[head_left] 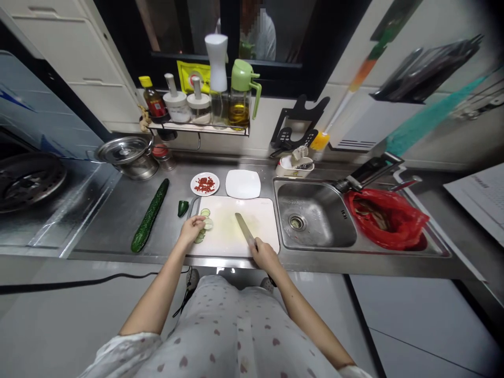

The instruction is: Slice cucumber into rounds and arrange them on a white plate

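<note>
A white cutting board [224, 249] lies on the steel counter in front of me. At its left side, my left hand [191, 229] is closed at some thin cucumber slices [208, 224], its fingertips pinched against them. My right hand [264, 255] grips the handle of a kitchen knife [244, 229], whose blade lies over the middle of the board, pointing away and to the left. A wet greenish smear marks the board beside the blade. Left of the board are a short cucumber end [182, 208] and a long whole cucumber [150, 215].
Behind the board stand a plate of chopped red pieces [194, 185] and a white square plate [243, 184]. A sink [318, 243] adjoins on the right, with a red plastic bag [388, 236] beyond. A lidded pot [136, 167] and condiment rack [220, 130] are at the back.
</note>
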Demonstrator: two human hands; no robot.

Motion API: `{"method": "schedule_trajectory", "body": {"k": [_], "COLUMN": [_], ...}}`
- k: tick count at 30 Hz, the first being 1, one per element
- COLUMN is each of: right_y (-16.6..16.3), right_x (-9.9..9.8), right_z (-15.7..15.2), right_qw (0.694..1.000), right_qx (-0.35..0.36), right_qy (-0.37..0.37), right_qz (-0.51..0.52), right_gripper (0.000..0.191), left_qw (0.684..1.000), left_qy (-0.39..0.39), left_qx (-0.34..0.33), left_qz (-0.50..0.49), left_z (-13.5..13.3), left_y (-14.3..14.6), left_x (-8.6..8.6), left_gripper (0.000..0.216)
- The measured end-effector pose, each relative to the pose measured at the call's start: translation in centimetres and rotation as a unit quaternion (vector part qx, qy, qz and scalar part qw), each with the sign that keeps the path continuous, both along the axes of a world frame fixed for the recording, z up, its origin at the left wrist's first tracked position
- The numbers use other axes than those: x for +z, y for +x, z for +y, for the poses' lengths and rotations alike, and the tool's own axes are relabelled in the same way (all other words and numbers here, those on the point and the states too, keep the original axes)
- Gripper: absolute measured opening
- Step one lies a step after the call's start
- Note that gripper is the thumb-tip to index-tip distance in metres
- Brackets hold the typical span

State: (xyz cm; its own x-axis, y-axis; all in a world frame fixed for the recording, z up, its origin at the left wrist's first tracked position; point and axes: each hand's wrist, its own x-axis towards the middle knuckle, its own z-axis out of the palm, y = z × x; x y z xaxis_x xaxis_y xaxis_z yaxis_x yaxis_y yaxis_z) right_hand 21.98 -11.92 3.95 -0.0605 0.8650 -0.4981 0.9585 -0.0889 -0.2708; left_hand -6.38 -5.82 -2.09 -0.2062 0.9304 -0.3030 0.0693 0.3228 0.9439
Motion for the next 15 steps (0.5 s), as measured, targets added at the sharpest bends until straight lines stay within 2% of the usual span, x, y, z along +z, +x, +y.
{"method": "schedule_trajectory", "body": {"k": [5,11,15], "right_y": [0.2,0.5,1.1], "right_x": [-0.5,-0.6,-0.7], "right_z": [0.4,0.8,1.3], "right_qw": [1.000,0.999,0.998], "right_qx": [-0.007,-0.026,-0.058], "right_qy": [0.009,0.022,0.027], "right_qz": [0.003,0.002,0.016], "right_gripper": [0.026,0.027,0.028], "left_qw": [0.999,0.991,0.985], "left_qy": [-0.036,-0.060,-0.065], "left_qx": [-0.036,-0.058,-0.059], "left_qz": [0.021,0.104,0.150], "left_z": [-2.2,-4.2,-5.0], "left_y": [-2.5,-2.9,-3.0], "left_x": [-0.2,-1.4,-1.4], "left_gripper": [0.043,0.038,0.035]}}
